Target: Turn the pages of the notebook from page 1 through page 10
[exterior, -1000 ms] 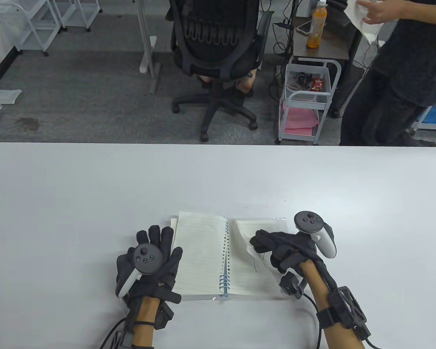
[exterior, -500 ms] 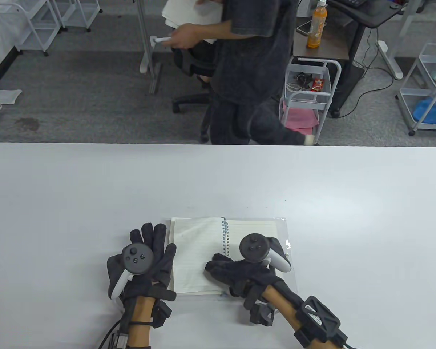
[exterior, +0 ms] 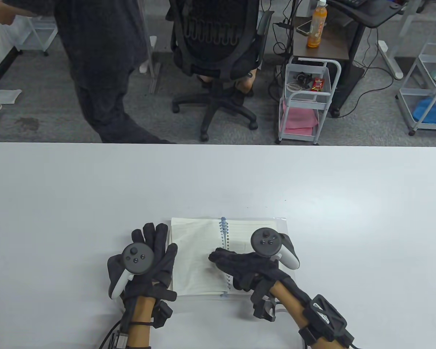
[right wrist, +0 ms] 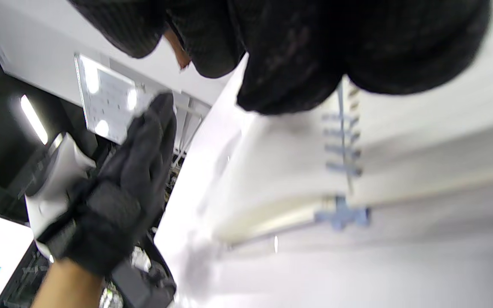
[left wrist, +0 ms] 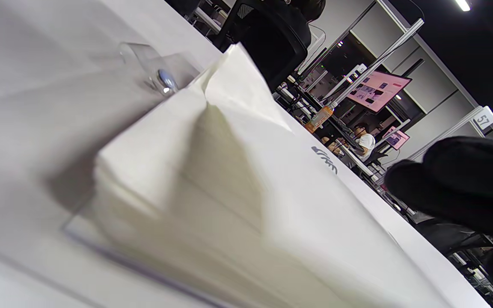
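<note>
Tabletop [exterior: 312,189] carrying the open spiral notebook [exterior: 196,254] near its front edge. Left hand [exterior: 145,265], grip spread flat, rests beside the left page; right hand [exterior: 247,269], fingers extended and holding nothing, presses across the spiral binding [exterior: 225,240]. Risks: the bowed sheet springing back, two leaves lifting together, or the unweighted book sliding

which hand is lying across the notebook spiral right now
The right hand: its fingers cross the blue spiral onto the left page. The left hand lies flat beside the notebook.
</note>
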`<state>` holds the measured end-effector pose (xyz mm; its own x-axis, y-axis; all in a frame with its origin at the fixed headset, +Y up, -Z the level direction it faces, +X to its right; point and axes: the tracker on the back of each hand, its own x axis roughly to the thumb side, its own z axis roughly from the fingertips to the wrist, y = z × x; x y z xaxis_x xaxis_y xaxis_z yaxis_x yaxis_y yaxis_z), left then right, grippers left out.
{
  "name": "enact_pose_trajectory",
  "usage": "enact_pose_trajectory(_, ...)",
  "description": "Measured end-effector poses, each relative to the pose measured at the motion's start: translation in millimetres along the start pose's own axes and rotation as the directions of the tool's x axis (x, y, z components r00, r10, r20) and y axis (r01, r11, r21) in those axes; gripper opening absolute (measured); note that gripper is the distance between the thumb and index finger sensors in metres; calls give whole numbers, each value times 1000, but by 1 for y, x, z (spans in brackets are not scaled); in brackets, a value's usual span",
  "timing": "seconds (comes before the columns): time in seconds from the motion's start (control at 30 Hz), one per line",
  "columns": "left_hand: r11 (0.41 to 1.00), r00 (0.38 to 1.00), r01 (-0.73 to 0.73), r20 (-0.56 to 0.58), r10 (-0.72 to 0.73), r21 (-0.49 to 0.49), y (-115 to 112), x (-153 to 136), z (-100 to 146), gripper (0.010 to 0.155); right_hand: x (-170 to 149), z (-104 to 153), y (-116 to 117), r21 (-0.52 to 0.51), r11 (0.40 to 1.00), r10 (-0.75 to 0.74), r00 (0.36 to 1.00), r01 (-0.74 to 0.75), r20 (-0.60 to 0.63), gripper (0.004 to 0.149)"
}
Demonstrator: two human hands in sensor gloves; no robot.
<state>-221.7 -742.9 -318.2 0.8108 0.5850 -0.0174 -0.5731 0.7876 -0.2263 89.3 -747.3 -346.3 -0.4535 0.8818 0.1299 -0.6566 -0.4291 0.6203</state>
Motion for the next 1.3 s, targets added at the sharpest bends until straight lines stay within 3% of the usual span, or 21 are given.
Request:
enact_pose_trajectory(0.33,999,999,48,3,-48,-24,-8,4,-3,70,-5,41,-58,-268,961,56,998,-63,-32,55)
enact_pose_trajectory(0.57,994,995,102,11,-102,-41,-14,9,-6,70,-36,102,-81,-472,829,215,950,-300,-227,55)
enact_pose_trajectory(0.77,984,986,168,19,-167,-57,-22,15,-7,70,-68,126,-85,-456,729,316,842,-510,-437,56)
enact_pose_trajectory(0.83,980,982,189,22,-188,-67,-25,16,-8,70,-72,127,-85,-422,723,330,810,-547,-484,58)
enact_pose_trajectory(1.3,967,969,247,37,-245,-64,-30,21,-9,70,-78,119,-72,-350,707,392,752,-615,-530,63)
